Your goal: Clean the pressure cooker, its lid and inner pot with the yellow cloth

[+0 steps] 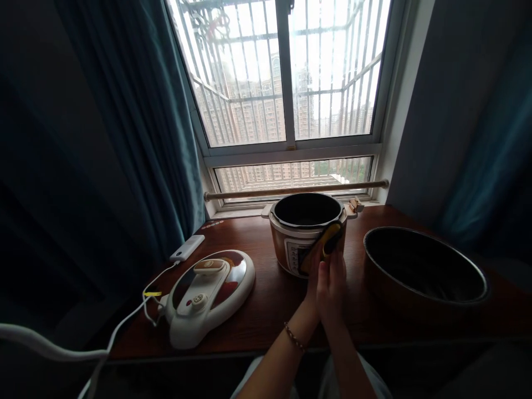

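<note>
In front of the pressure cooker (281, 238), my left hand (315, 272) and my right hand (333, 277) are pressed close together. Between them is a black-and-yellow pad (332, 231), tilted up to the right; its exact kind is unclear. Both hands are closed on it, and the fingers partly hide it. The cooker is brown and white, with its top uncovered and a dark interior showing. It stands upright near the window, and the pad overlaps its control panel in view. The cooker's round lid (245, 280) lies to the left, handle side up.
A large dark pot (369, 266) stands on the right of the wooden table (266, 310). At the left lie a white power bank (188, 247) and a white cable (124, 320) running off the table's edge. A curtain (166, 138) hangs beside the barred window.
</note>
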{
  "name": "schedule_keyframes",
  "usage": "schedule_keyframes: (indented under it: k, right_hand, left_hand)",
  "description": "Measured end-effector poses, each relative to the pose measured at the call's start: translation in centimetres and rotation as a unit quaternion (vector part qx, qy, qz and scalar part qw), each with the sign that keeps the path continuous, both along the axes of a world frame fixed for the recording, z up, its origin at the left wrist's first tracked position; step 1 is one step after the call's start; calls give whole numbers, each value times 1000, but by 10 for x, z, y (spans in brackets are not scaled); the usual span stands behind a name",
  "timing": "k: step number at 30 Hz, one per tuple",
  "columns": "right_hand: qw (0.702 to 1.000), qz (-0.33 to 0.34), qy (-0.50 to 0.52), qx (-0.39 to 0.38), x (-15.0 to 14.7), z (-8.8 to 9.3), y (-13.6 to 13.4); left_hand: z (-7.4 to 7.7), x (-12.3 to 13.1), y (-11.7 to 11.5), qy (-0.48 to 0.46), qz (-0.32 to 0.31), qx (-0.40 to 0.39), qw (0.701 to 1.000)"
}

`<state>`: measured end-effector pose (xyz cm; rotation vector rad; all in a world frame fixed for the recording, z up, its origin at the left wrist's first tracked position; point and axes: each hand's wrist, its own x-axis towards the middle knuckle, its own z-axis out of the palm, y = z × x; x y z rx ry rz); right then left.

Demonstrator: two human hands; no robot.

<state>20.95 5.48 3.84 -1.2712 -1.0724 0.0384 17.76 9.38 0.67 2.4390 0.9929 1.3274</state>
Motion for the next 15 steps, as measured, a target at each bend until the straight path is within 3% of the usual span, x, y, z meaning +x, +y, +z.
schedule_keyframes:
  k: [3,5,7,10,12,15]
  right_hand:
    - [998,14,34,-41,23,-18,20]
    - [998,34,32,-41,36,-25,35]
    - [999,40,-28,-20,45,-29,50]
    - [998,12,-60,23,54,-33,71]
    - [999,-8,41,31,60,-39,81]
    - [983,22,184,6,69,-47,91]
  left_hand:
    - [5,-8,-2,41,-112,17,993]
    - [11,-20,-3,12,-164,47,985]
    - [17,-35,-1,-85,-110,89,986]
    - [27,-53,7,-184,58,130,973]
    - [31,-58,14,-158,114,123,973]
    - [32,-57,21,-107,146,81,980]
